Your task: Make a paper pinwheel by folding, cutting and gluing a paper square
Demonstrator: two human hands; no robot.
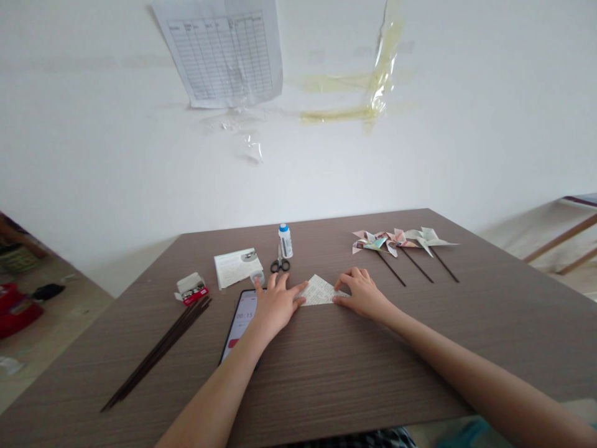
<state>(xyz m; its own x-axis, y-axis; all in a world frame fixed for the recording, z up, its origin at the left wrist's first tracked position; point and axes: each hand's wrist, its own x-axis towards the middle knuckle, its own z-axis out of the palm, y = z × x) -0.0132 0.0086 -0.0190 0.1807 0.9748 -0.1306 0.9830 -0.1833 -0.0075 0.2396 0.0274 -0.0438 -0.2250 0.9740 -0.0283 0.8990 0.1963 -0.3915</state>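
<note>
A folded triangle of printed paper (319, 291) lies flat on the brown wood-grain table (326, 379). My left hand (275, 305) and my right hand (361, 292) rest on it from either side, fingers spread, fingertips on its left and right ends. My left palm hangs over a smartphone (240, 323) showing a timer, partly hiding it. Just beyond that hand are black-handled scissors (280, 264) and a white glue bottle with a blue cap (285, 241). My right hand is nearest several finished paper pinwheels on dark sticks (401, 242).
A bundle of dark sticks (158, 351) lies at the table's left, beside a small opened box (191, 289) and a white booklet (236, 267). The table ends at a white wall with a taped grid sheet (221, 53). A red bag (13, 311) sits on the floor at left.
</note>
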